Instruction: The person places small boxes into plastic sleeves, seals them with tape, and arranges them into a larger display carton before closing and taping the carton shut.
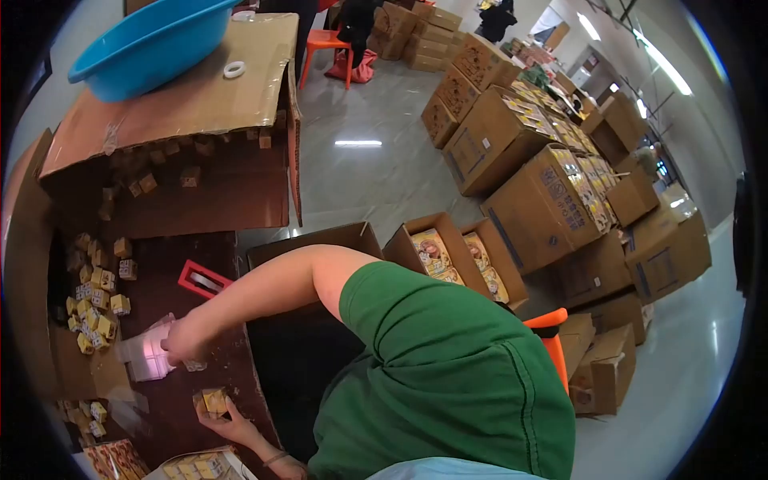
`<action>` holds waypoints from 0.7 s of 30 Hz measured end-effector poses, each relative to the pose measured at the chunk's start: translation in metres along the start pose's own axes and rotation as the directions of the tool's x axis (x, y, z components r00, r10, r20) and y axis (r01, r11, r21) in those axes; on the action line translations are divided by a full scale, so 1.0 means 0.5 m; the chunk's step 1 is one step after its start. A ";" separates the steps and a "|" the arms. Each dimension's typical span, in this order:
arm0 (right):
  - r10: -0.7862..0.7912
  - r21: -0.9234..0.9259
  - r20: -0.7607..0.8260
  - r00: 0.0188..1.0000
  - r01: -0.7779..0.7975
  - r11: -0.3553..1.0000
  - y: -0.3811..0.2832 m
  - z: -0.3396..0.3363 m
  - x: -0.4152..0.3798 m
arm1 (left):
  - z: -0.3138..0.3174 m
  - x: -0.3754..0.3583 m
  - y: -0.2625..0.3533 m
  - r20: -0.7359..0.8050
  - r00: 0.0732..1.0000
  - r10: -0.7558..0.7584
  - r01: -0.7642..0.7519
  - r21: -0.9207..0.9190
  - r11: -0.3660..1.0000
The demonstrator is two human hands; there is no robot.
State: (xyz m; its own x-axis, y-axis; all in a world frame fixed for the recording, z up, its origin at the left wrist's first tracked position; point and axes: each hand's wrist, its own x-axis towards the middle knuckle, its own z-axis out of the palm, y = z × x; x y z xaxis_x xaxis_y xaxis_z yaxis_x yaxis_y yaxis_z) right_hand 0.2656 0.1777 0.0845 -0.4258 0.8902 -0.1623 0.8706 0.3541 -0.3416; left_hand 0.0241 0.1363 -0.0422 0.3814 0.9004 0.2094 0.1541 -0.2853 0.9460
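Looks like a packing job somewhere in the middle: there's a good heap of small yellow boxes (92,308) loose on the dark tabletop (164,268) on the far left, more of them spilling out of the big open carton (172,172) lying on its side, and a few already sitting in a tray (200,464) at the bottom edge, so some are sorted and plenty are left, going by how it lies. The person's right hand (182,342) is reached out across the tabletop, arm long and nearly straight from the green sleeve (432,360), fingers curled down onto a pale translucent plastic container (146,352), pinching its near edge as far as one can tell. The left hand (228,422) sits lower and closer to the body, palm turned up, fingers closed around one small yellow box (214,400) held just above the tabletop, near the container but not touching it. A red-framed tool (205,280) lies just past the right forearm. On top of the carton there's a blue basin (144,44) and a roll of tape (234,70). Off to the right the floor is stacked with open cardboard cartons (544,200) full of printed packs.
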 end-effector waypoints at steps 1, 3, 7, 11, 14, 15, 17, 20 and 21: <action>-0.048 -0.130 -0.116 0.992 0.033 0.991 0.006 0.047 0.009 | -0.001 0.001 -0.001 0.005 1.000 0.003 -0.003 -0.010 1.000; -0.217 -0.370 -0.364 0.906 0.073 0.926 0.024 0.174 0.013 | -0.002 0.000 -0.002 0.015 1.000 -0.001 0.002 -0.025 1.000; -0.226 -0.249 -0.367 0.903 0.138 0.958 0.009 0.190 -0.071 | -0.009 -0.002 -0.012 0.030 0.999 0.018 -0.016 -0.068 0.998; 0.077 0.159 -0.534 0.842 0.011 0.987 -0.035 0.144 -0.131 | 0.005 -0.004 0.017 0.039 0.999 -0.011 0.013 -0.072 0.997; 0.218 0.310 -0.599 0.770 -0.027 0.950 -0.022 0.206 -0.110 | 0.008 -0.007 0.018 0.074 0.995 -0.071 0.072 -0.018 0.997; 0.230 0.293 -0.573 0.786 -0.066 0.954 -0.027 0.192 -0.113 | 0.013 -0.008 0.029 0.045 0.998 -0.040 0.043 -0.071 0.997; 0.224 0.273 -0.607 0.763 -0.064 0.960 -0.031 0.186 -0.117 | 0.012 -0.002 0.061 0.044 0.999 0.025 -0.026 0.033 0.999; 0.215 0.284 -0.554 0.804 -0.060 0.957 -0.022 0.181 -0.114 | 0.014 -0.003 0.064 0.025 0.999 -0.042 0.044 -0.080 0.996; 0.213 0.319 -0.548 0.809 -0.033 0.947 -0.018 0.173 -0.111 | 0.013 -0.003 0.052 0.025 1.000 -0.007 0.008 -0.048 0.999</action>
State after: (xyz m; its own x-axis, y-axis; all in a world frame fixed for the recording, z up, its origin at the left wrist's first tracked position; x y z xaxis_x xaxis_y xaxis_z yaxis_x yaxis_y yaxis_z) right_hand 0.2599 0.1004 0.0165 -0.0238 0.9526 0.3032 0.7602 0.2142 -0.6134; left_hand 0.0333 0.1253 -0.0197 0.4026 0.8939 0.1969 0.1137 -0.2622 0.9583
